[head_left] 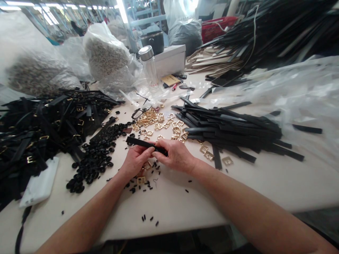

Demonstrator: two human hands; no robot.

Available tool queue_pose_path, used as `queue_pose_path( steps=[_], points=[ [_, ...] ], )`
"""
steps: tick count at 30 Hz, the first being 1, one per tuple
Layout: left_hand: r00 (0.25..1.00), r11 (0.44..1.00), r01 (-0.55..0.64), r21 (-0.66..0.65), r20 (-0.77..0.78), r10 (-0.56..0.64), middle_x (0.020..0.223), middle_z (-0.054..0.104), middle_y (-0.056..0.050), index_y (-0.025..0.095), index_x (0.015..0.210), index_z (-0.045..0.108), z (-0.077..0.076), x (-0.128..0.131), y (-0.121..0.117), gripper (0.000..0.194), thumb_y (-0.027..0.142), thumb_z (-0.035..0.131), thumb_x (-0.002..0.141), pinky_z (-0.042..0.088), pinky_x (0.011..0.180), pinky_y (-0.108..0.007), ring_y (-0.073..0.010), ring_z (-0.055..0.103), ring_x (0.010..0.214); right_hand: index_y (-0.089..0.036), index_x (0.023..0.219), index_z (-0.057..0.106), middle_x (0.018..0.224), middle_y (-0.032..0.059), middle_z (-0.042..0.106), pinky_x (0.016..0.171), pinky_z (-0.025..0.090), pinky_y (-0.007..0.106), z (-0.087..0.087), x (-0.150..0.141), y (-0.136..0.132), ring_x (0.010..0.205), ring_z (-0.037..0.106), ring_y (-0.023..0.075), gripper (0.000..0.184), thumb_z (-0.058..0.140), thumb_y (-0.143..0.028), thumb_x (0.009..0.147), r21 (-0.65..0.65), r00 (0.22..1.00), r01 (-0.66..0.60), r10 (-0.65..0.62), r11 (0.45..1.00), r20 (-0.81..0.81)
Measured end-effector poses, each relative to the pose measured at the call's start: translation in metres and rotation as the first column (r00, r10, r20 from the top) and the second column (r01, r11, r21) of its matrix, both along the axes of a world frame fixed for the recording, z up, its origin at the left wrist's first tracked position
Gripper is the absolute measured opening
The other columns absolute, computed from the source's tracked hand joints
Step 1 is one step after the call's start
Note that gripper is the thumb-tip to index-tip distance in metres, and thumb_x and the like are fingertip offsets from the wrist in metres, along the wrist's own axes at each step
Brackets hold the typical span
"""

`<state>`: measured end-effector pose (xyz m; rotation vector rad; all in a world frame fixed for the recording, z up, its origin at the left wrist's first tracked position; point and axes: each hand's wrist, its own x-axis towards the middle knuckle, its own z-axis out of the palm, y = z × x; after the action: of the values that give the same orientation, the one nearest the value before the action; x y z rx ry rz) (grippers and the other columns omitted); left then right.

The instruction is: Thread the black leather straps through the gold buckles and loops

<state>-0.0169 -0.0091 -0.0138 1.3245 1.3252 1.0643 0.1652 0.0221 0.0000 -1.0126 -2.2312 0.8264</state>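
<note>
A black strap (140, 142) is held between both hands over the middle of the table. My left hand (136, 159) pinches it from below, thumb on top. My right hand (174, 153) is closed around its right end, and the fingers hide part of it. Gold buckles (148, 118) lie scattered just beyond the hands, and a single gold buckle (141, 180) rests below my left hand. Small black pieces (132, 189) are strewn on the table under the hands. Left of them spreads a heap of round black parts (92, 162).
Many loose black straps (233, 130) are piled at the right. Buckled straps (53, 123) form a heap at the left, beside a white box-like device (39, 183) with a cable. Behind stand a glass bottle (149, 67), a white box (171, 60) and filled plastic bags (106, 53).
</note>
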Motion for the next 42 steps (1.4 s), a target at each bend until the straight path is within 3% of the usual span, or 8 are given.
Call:
queue_pose_path(
  steps=[23,42],
  points=[
    [1.000,1.000,-0.004,-0.007,-0.031,0.004,0.084,0.077,-0.007,0.015,0.097,0.075,0.0057,0.0030,-0.0005,0.037,0.046,0.070,0.077,0.056,0.069,-0.031,-0.0212,0.069,0.076,-0.017,0.089,0.064,0.076,0.0032,0.067,0.061,0.036,0.024,-0.0013,-0.0001,0.0006,0.066,0.056,0.0150,0.015,0.061,-0.032,0.085,-0.002,1.000,-0.001,0.001,1.000,0.003],
    [1.000,1.000,-0.013,-0.007,-0.014,0.013,0.086,0.077,-0.007,0.015,0.097,0.075,0.0015,0.0008,-0.0004,0.034,0.043,0.071,0.078,0.055,0.069,-0.030,-0.0207,0.069,0.076,-0.018,0.087,0.064,0.077,0.0027,0.066,0.061,0.035,0.024,0.0001,-0.0002,0.0006,0.067,0.056,0.0145,0.014,0.062,-0.031,0.085,0.001,1.000,-0.003,0.003,1.000,0.015]
  ],
)
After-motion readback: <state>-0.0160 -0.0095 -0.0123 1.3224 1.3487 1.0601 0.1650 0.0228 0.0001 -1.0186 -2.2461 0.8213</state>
